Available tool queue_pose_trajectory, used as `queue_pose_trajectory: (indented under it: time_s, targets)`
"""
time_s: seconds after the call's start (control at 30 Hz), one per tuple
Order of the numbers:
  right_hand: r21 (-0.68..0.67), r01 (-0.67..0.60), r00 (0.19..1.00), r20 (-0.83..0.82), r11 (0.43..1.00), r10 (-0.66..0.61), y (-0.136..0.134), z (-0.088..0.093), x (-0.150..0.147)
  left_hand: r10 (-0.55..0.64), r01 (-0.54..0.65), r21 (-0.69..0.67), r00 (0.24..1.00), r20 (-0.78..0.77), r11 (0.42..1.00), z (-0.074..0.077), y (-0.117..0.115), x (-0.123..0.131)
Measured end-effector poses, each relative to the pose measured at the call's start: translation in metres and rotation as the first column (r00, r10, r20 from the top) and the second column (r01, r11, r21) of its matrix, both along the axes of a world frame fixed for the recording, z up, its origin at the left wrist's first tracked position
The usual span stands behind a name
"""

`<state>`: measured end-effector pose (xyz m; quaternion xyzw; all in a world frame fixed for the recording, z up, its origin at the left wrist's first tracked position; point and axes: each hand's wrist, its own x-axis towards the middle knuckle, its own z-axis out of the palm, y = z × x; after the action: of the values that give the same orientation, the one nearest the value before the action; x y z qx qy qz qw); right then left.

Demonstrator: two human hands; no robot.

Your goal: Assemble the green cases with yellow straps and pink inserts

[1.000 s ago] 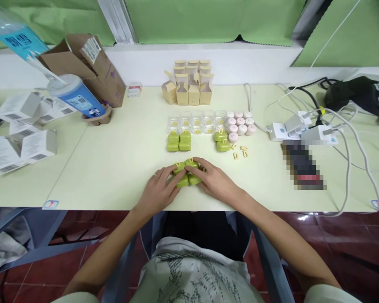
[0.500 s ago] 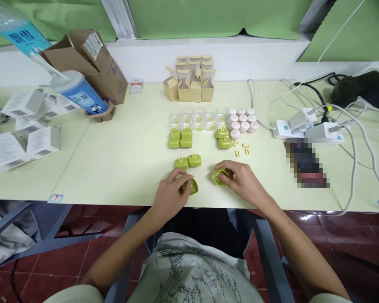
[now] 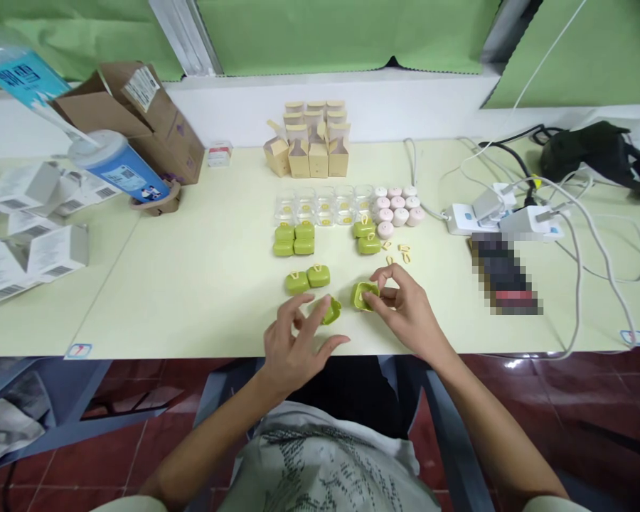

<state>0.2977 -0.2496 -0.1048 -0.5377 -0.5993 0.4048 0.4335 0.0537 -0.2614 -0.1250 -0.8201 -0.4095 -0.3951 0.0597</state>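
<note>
My left hand is open, its thumb and fingers spread beside a hollow green case half on the table. My right hand grips another green case half, hollow side up, with the thumb reaching inside it. Just beyond my left hand sit two closed green cases with yellow loops. Farther back stand several green cases in a block, and two more looped ones to the right. Several loose yellow loops lie near those.
Behind are clear plastic cups, pale pink round pieces and small open cartons. To the right lie a power strip with cables and a blurred dark item. White boxes, a blue canister and a brown carton fill the left.
My left hand has let go of its case half and spread its fingers. My right thumb has moved into the other half, which now faces up more. The whole view has shifted slightly.
</note>
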Motion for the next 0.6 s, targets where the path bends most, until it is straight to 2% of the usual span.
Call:
queue_pose_trajectory:
  time_s: [0.1,0.2,0.27,0.33,0.43,0.6]
  targets:
    - [0.065,-0.055,0.991,-0.117,0.996,0.063,-0.013,0.007,-0.019,-0.137,0.141,-0.016,0.981,0.14,0.99,0.005,0.001,0.011]
    - [0.195,-0.094,0.986,-0.117,0.976,0.119,-0.017,0.01,-0.029,-0.23,0.247,-0.033,0.937,0.261,0.968,0.006,0.01,0.015]
    - [0.291,-0.093,0.992,-0.057,0.952,0.114,-0.014,0.01,-0.029,-0.253,0.263,-0.009,0.935,0.248,0.965,0.006,0.016,0.012]
    - [0.333,-0.089,0.994,-0.025,0.939,0.103,-0.009,0.009,-0.028,-0.274,0.267,0.069,0.948,0.164,0.961,0.005,0.021,0.008]
    - [0.277,-0.084,0.991,-0.079,0.957,0.11,-0.001,0.007,-0.029,-0.334,0.323,0.139,0.94,0.066,0.936,0.005,0.026,0.003]
    - [0.146,-0.095,0.961,-0.244,0.985,0.129,0.003,0.002,-0.038,-0.372,0.366,0.136,0.928,0.023,0.921,0.001,0.028,-0.002]
